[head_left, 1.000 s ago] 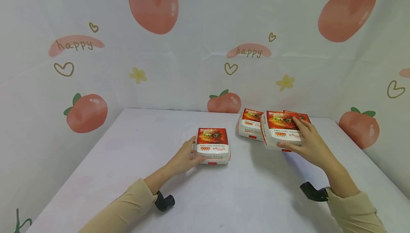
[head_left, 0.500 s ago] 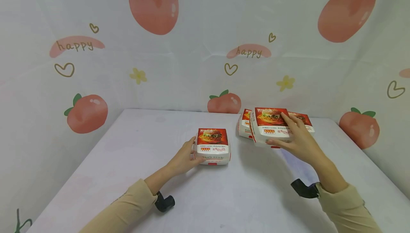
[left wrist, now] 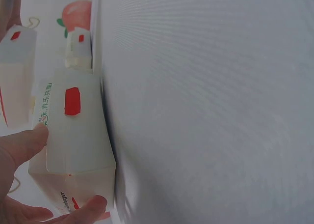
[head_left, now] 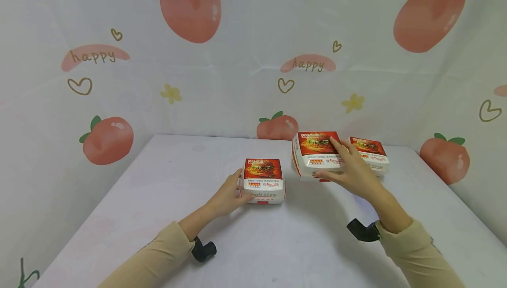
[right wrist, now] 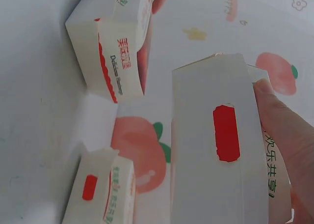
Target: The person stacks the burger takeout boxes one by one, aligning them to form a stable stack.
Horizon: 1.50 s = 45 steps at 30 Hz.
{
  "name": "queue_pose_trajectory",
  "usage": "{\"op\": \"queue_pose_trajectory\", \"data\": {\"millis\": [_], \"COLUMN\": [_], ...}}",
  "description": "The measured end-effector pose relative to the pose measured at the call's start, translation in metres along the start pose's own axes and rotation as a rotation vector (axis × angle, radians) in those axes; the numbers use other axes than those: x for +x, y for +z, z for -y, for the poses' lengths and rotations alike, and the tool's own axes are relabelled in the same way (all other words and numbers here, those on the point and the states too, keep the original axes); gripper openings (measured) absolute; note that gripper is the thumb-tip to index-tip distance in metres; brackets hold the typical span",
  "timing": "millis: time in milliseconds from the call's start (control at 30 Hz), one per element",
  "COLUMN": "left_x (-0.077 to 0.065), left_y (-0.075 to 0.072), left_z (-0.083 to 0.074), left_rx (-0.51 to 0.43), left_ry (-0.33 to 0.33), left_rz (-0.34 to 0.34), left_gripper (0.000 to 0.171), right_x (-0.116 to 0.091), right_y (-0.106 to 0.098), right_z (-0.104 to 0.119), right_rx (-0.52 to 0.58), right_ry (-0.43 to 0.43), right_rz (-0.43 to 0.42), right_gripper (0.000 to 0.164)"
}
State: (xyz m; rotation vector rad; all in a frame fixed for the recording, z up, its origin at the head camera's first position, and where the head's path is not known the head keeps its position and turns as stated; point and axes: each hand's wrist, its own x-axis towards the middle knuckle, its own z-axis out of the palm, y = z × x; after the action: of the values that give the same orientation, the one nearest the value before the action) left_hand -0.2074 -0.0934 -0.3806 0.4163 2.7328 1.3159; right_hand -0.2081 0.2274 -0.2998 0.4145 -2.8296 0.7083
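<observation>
My left hand (head_left: pixel 227 195) holds a red-and-white burger box (head_left: pixel 263 171) that sits on the table, thumb at its front and fingers along its left side. In the left wrist view, thumb and fingers touch this white carton (left wrist: pixel 81 130). Higher up and to the right, my right hand (head_left: pixel 352 167) grips a second burger box (head_left: pixel 317 160), raised off the table; its white side (right wrist: pixel 206 135) fills the middle of the right wrist view. Behind this raised box another one is hidden in the head view, but a box on the table (right wrist: pixel 98 189) shows in the right wrist view.
Another burger box (head_left: pixel 372 156) stands at the table's back right, partly covered by my right hand. The white table (head_left: pixel 198 156) ends at a pale cloth (head_left: pixel 237 90) printed with peaches, hearts and flowers.
My right hand has moved left with its burger box, now in front of the back middle box and uncovering more of the right one. The left hand and its box have stayed put.
</observation>
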Motion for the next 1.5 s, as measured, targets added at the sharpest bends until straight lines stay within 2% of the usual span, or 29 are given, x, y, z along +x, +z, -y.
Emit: {"op": "queue_pose_trajectory", "data": {"millis": [367,700,1500], "left_x": [0.0,0.0,0.0], "left_y": [-0.001,0.0,0.001], "left_z": [-0.001,-0.001,-0.001], "left_rx": [0.006,0.001,-0.041], "left_ry": [-0.015,0.006,0.009], "left_rz": [0.004,-0.006,0.003], "left_gripper": [0.089,0.088,0.087], "right_x": [0.007,0.012,0.018], "right_y": [0.014,0.024,0.05], "right_z": [0.015,0.03,0.054], "right_rx": [-0.042,-0.012,-0.032], "right_ry": [-0.035,-0.073,-0.065], "right_rz": [0.007,0.035,0.037], "right_gripper": [0.1,0.098,0.096]}}
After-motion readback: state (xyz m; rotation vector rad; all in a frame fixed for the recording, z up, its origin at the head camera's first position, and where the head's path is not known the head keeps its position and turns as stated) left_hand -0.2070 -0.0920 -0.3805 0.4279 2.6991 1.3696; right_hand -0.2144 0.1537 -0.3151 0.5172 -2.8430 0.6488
